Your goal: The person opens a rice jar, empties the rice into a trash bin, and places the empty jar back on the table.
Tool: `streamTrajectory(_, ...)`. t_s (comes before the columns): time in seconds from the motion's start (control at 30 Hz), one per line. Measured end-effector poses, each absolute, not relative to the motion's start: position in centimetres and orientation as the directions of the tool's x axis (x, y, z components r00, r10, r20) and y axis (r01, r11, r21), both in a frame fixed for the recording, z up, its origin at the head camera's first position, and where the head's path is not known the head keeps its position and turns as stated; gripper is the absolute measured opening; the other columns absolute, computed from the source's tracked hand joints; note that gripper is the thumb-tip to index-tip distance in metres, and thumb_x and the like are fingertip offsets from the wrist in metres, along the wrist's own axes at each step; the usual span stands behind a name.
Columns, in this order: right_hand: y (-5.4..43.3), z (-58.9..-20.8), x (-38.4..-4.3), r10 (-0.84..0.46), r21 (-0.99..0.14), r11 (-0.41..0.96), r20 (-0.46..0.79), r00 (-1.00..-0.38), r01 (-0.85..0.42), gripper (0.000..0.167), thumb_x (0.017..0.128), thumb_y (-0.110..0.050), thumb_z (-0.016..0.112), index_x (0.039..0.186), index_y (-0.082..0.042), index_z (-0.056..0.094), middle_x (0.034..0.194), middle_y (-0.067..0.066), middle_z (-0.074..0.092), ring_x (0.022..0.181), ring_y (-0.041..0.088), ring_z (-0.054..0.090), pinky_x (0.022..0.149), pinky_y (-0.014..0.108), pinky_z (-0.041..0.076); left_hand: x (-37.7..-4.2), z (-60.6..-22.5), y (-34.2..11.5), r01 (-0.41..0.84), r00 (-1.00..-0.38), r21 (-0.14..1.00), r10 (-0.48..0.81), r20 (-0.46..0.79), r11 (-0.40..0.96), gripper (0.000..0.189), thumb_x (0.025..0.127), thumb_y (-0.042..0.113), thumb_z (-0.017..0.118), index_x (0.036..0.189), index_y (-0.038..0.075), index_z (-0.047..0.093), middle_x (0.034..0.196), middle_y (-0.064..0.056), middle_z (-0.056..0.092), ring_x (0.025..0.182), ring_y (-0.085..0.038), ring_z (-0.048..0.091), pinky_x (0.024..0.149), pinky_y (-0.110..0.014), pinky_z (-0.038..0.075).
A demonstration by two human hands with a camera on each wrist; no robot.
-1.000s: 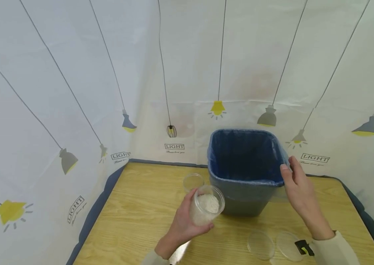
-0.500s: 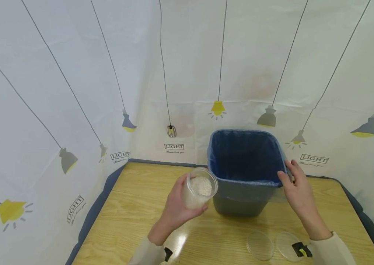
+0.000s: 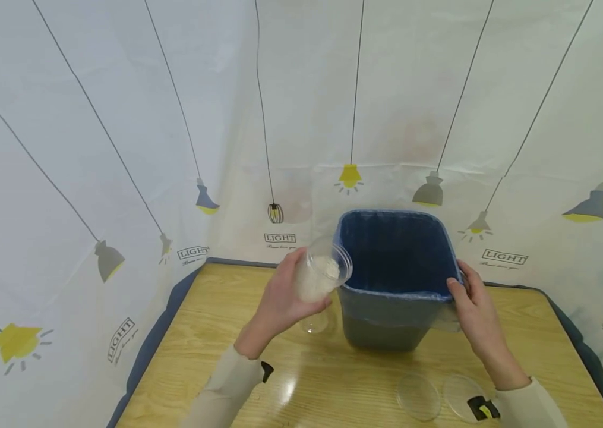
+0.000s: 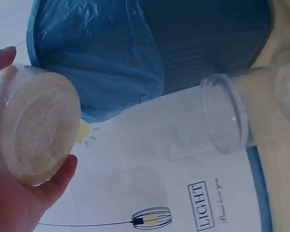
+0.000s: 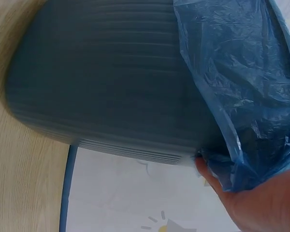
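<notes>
My left hand (image 3: 282,297) grips a clear plastic jar (image 4: 43,128) part-filled with pale, flour-like contents (image 3: 322,273). The jar is tilted to the right, its mouth overlapping the left rim of a dark trash bin (image 3: 384,330) in the head view. A blue bag (image 5: 241,58) lines the bin and folds over its rim. At the bin's right front corner my right hand (image 3: 477,315) holds the bagged rim, thumb on the near side. In the left wrist view the jar's base faces the camera, so its mouth is hidden there.
Another clear jar (image 4: 227,113) stands on the wooden table (image 3: 215,321), left of the bin and partly behind my left hand. Two clear round lids (image 3: 419,397) lie near the front right. A white lamp-printed sheet (image 3: 290,119) hangs behind the table.
My left hand has carried the jar away from me to the bin's left rim and tipped it further right. My right hand stays at the bin's rim, its fingers closing around it.
</notes>
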State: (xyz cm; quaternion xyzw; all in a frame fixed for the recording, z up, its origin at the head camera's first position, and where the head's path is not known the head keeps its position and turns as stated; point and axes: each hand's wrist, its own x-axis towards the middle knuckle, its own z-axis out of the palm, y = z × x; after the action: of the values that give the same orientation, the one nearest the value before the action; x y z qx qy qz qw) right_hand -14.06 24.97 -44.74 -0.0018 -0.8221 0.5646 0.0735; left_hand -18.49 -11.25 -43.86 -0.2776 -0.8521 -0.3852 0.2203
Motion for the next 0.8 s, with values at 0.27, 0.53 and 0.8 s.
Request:
streamTrajectory(0.27,24.9,-44.6,-13.9,0.086,-0.927,0.366,0.124,-0.989,-0.084,0.067,0.112,-0.035,0.040,0.165,-0.002,0.013,0.164,0.030,0.025,0.148,0.047,0.030,0.089,0.000,0.032,-20.5,-41.6,-11.3,0.661,-0.710,0.344,0.408,0.574,0.667,0.094,0.071,0.039,0.090,0.146,0.004,0.046,0.133,-0.016,0.060,0.112,-0.033,0.060,0.082,-0.048,0.059)
streamTrajectory(0.53,24.9,-44.5,-14.0,0.078,-0.919,0.381,0.135,-0.988,-0.096,0.067,0.113,-0.036,0.038,0.165,-0.002,0.013,0.163,0.031,0.027,0.146,0.048,0.033,0.087,0.000,0.032,-21.8,-40.0,-11.0,0.668,-0.682,0.194,0.486,0.547,0.719,0.094,0.072,0.040,0.091,0.148,0.008,0.046,0.137,-0.014,0.059,0.118,-0.032,0.060,0.084,-0.048,0.059)
streamTrajectory(0.8,25.1,-44.7,-14.0,0.059,-0.921,0.377,0.130,-0.990,-0.099,0.065,0.113,-0.031,0.037,0.164,0.001,0.010,0.163,0.033,0.024,0.147,0.047,0.031,0.089,-0.001,0.031,-22.9,-38.8,-10.5,0.682,-0.645,0.052,0.567,0.512,0.730,0.097,0.069,0.041,0.094,0.147,0.009,0.047,0.136,-0.014,0.061,0.120,-0.033,0.060,0.091,-0.047,0.057)
